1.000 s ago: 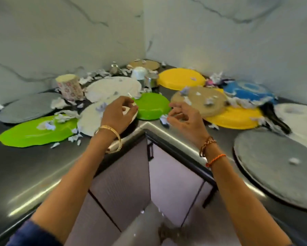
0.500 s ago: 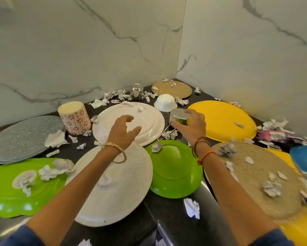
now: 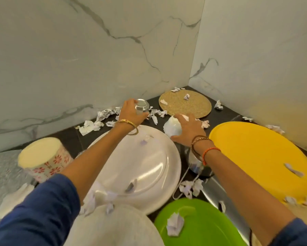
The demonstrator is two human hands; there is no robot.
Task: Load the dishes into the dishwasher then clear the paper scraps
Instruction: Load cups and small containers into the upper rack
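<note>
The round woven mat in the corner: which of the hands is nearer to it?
The right hand. It rests on the white bowl, just in front of the woven mat. The left hand grips a steel cup, off to the mat's left.

Woven mat point(image 3: 186, 105); marble walls point(image 3: 78, 55)

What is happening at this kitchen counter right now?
A person reaches across a counter littered with plates and paper scraps. The left hand grips a small steel cup near the wall. The right hand rests on an upturned white bowl. Nothing is lifted clear yet.
</note>
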